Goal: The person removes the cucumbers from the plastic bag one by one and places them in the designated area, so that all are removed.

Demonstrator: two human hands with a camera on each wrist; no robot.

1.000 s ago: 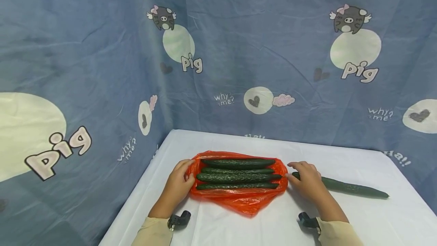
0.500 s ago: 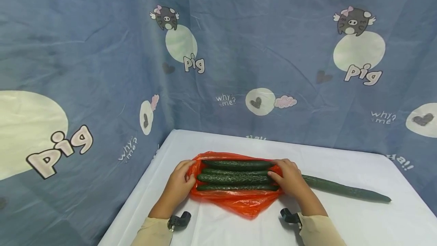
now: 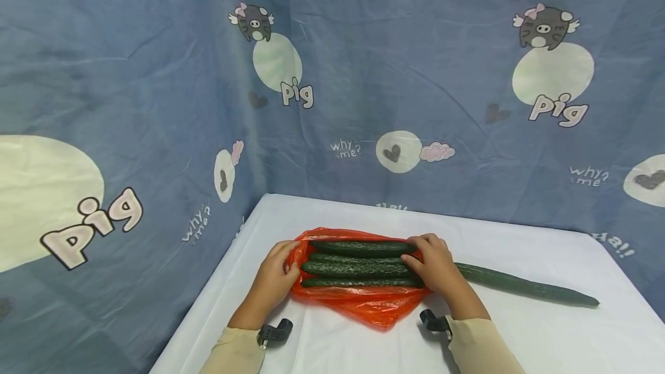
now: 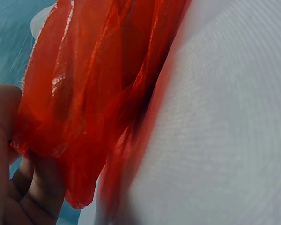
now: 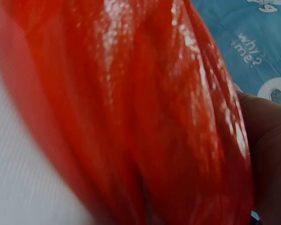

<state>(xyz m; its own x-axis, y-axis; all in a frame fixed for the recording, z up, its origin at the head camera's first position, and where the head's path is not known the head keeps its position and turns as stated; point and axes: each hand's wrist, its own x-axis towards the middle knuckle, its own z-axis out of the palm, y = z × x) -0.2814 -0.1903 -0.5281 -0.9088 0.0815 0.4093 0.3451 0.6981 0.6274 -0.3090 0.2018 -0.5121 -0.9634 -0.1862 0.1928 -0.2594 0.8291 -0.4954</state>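
Observation:
Several dark green cucumbers (image 3: 358,269) lie side by side in a red plastic bag (image 3: 374,305), its mouth spread wide. At the bag's left rim, my left hand (image 3: 275,273) pinches the thin plastic; the left wrist view shows thumb and fingers on a fold of the red bag (image 4: 89,75). My right hand (image 3: 433,261) reaches over the right rim, thumb and fingers around the end of the rear cucumber (image 3: 358,248). Those fingertips are hidden behind the red bag in the right wrist view.
Another long cucumber (image 3: 530,288) lies on the white tablecloth (image 3: 550,339) to the right, its left end behind my right hand. Blue curtain (image 3: 363,62) with pig prints stands along the back and left.
My right hand has moved left from beside the loose cucumber, over the bag's right rim onto the cucumbers inside. The left hand keeps its place at the bag.

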